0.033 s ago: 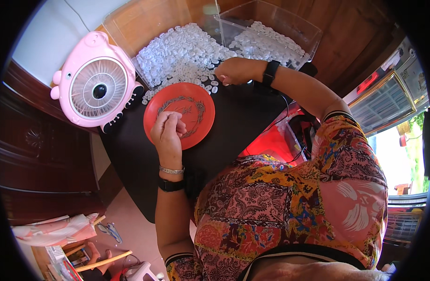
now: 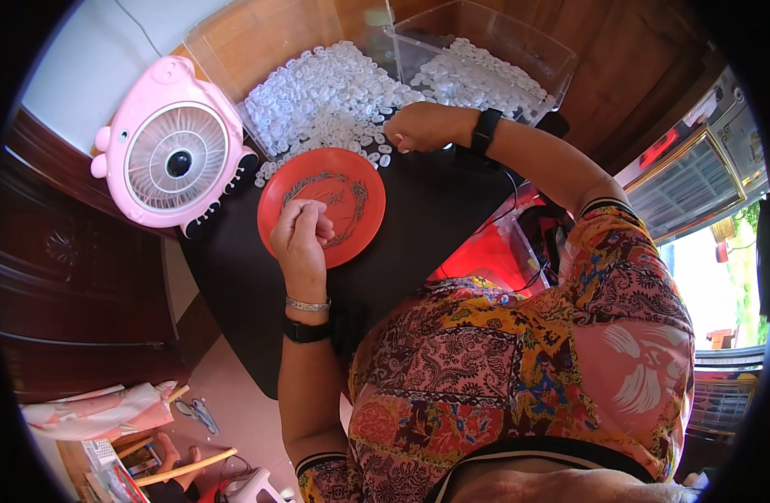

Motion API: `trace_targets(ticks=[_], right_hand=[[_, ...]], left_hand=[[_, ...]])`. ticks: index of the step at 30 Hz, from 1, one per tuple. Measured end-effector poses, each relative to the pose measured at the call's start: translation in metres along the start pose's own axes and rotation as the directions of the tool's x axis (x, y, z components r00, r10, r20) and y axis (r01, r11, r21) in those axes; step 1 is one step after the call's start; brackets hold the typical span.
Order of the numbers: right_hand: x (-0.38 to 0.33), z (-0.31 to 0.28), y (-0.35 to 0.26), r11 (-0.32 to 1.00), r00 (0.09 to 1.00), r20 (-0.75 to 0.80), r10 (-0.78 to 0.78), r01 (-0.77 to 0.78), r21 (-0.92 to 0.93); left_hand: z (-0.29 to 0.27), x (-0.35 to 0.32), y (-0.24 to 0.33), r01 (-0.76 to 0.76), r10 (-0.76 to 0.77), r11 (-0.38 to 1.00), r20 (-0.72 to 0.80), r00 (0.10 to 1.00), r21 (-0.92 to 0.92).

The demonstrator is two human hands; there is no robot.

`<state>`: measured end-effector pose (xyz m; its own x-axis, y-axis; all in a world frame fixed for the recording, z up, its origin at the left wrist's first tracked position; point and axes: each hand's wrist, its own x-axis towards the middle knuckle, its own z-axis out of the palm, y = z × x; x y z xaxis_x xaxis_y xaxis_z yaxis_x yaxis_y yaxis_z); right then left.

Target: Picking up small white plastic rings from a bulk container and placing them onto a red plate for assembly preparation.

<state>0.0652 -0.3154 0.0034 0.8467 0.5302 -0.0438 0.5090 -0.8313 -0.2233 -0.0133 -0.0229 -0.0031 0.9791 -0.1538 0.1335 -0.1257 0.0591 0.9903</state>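
An orange-red plate (image 2: 272,197) lies on the black tabletop, with many thin grey nails or pins (image 2: 360,199) spread in a ring inside it. My left hand (image 2: 301,235) is over the plate's lower left part, its fingers curled and pressed together; whatever they hold is hidden. Beyond the plate is a big heap of small white oval plastic pieces (image 2: 318,92), some spilling toward its rim. My right hand (image 2: 423,127) rests at the heap's right edge, closed, with its fingertips turned down. What is in it, if anything, I cannot make out.
A pink pig-shaped fan (image 2: 179,163) stands at the left of the table. Clear plastic bins (image 2: 486,42) at the back hold the white pieces. A dark cable (image 2: 502,210) hangs at the table's right edge, by a red container (image 2: 486,256). Another person's feet (image 2: 167,453) show at lower left.
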Motion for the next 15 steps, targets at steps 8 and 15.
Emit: trace_targets(ticks=[8, 15], right_hand=[[0.021, -0.016, -0.081, 0.575, 0.984, -0.176, 0.033, 0.125, 0.809], [0.039, 0.009, -0.135, 0.400, 0.952, -0.302, -0.050, 0.296, 0.868]], left_hand=[[0.003, -0.002, 0.003, 0.063, -0.062, 0.998, 0.068, 0.996, -0.008], [0.001, 0.000, 0.005, 0.128, -0.122, 0.984, 0.051, 0.991, -0.125]])
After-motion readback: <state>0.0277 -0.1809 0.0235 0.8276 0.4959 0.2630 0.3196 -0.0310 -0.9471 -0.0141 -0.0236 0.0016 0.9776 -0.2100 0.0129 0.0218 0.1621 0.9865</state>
